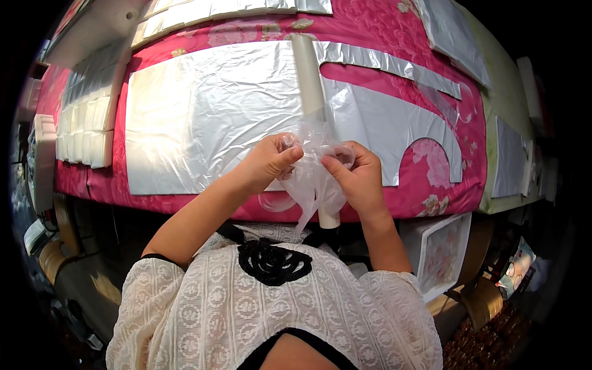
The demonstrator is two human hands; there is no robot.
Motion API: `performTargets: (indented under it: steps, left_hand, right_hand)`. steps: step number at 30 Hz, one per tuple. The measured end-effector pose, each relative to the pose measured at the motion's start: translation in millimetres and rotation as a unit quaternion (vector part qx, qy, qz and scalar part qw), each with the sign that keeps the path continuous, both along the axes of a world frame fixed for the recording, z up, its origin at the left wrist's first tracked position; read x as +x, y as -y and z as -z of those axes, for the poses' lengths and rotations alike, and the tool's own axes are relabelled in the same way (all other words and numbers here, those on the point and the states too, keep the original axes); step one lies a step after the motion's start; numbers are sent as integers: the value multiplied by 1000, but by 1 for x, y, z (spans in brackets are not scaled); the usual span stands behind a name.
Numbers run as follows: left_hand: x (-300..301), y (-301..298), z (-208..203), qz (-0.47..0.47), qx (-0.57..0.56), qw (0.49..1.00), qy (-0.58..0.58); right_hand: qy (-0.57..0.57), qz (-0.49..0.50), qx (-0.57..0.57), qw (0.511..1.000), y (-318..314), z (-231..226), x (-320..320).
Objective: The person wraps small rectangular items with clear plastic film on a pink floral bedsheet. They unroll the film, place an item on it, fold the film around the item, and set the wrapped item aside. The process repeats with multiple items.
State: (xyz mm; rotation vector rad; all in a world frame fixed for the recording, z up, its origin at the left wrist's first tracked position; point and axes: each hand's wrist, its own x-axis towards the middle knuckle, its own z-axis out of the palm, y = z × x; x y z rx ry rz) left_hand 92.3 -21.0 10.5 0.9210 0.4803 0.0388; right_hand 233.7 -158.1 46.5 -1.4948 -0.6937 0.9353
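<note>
Crumpled clear plastic film (316,169) hangs between my hands, over the near part of a pale tube (306,77). My left hand (275,159) is closed on the film's left side, thumb pressed against the fingers. My right hand (356,172) pinches its right side between thumb and fingers. The tube lies lengthwise across a large silvery sheet (216,111), its near end poking out past the table edge. Right of the tube, another silvery sheet (379,114) has a curved cut-out along its near side. A narrow silver strip (382,63) curves beyond it.
A pink flowered cloth (154,55) covers the table. Stacks of folded silvery-white pieces (86,129) line the left, with more (216,11) at the back. Silver sheets (453,40) lie at the far right. A white plastic bin (441,253) stands below the table's right front edge.
</note>
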Motion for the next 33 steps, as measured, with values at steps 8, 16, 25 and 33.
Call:
performTargets:
  steps: [8, 16, 25, 33]
  left_hand:
    - [-9, -17, 8, -25, -13, 998, -56]
    - [-21, -30, 7, -48, 11, 990, -134]
    - [-116, -127, -20, -36, 248, 934, -256]
    - [-165, -164, -22, -19, 518, 787, -335]
  right_hand:
    - [73, 272, -26, 959, 104, 24, 218]
    - [333, 214, -131, 909, 85, -14, 87]
    - [317, -136, -319, 883, 66, 8, -30]
    - [287, -137, -328, 889, 62, 6, -39]
